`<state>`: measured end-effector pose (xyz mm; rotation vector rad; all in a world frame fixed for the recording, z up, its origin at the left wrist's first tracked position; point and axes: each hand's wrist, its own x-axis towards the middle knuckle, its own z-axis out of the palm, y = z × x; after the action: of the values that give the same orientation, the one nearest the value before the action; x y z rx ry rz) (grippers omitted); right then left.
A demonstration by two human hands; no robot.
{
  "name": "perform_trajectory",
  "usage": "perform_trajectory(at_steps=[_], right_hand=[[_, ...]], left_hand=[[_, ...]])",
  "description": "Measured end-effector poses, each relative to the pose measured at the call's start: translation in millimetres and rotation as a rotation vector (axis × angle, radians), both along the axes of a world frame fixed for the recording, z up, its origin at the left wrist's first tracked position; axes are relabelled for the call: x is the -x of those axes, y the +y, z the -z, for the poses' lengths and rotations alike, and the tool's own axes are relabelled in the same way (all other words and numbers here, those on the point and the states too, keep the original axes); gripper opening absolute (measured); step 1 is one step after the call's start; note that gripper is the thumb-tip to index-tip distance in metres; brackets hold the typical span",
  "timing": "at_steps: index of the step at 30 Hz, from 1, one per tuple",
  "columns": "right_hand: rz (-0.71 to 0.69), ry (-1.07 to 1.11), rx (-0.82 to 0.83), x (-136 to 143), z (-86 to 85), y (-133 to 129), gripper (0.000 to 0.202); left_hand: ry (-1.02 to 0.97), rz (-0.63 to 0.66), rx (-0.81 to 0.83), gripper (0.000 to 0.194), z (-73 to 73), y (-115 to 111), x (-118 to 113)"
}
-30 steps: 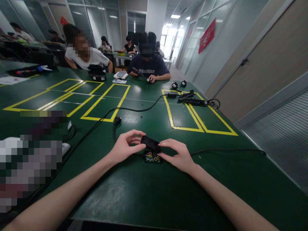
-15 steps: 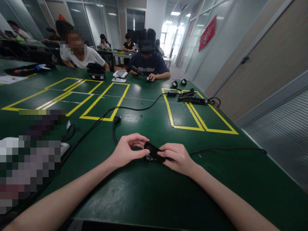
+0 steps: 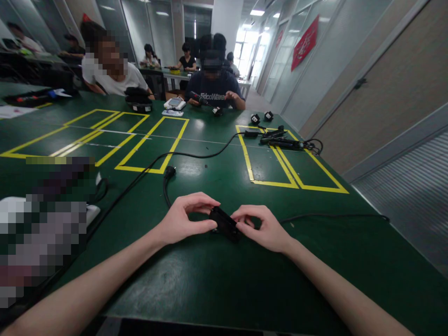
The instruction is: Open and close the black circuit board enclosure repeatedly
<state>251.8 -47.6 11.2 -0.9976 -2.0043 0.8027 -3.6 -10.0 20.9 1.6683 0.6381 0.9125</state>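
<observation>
A small black rectangular case (image 3: 225, 225) is held between my two hands, low over the green table (image 3: 196, 289). My left hand (image 3: 192, 219) grips its left end, thumb at the near side and fingers at the far side. At the right end, the thumb and fingers of my right hand (image 3: 261, 227) pinch the case's edge. The case is tilted, and a hollow, ridged side shows. Any small parts beneath it are too dark to tell.
A black cable (image 3: 196, 157) crosses the table, with a plug (image 3: 170, 172) beyond my left hand. Black tools (image 3: 283, 140) lie at the back right. Yellow tape (image 3: 140, 169) marks rectangles. Two people (image 3: 115, 77) sit opposite. Blurred items stand at the left.
The black case has turned, so its hollow side shows and the circuit board seen below it is now mostly hidden. My right hand's fingers have shifted along its edge. The person opposite has raised a hand.
</observation>
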Motion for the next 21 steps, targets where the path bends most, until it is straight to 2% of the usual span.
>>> perform_trajectory(at_steps=[5,9,14,17,19,21], right_hand=[[-0.036,-0.074,0.021,11,6.3,-7,0.014],[-0.026,-0.158,-0.120,17,7.6,-12,0.019],[0.035,-0.164,-0.199,21,6.9,-15,0.029],[0.108,-0.131,-0.262,18,6.0,-14,0.024],[0.165,-0.105,-0.346,14,4.8,-12,0.025],[0.193,-0.104,-0.470,9,3.5,-9,0.030]], left_hand=[[-0.058,0.046,0.057,0.033,1.0,-13,-10],[-0.059,0.064,0.063,0.032,2.7,-21,-16],[-0.051,0.080,0.085,0.034,2.9,-26,-21],[-0.061,0.032,0.103,0.034,4.0,-23,-20],[-0.075,-0.007,0.151,0.036,5.9,-18,-18],[-0.107,0.001,0.264,0.044,8.1,-13,-17]])
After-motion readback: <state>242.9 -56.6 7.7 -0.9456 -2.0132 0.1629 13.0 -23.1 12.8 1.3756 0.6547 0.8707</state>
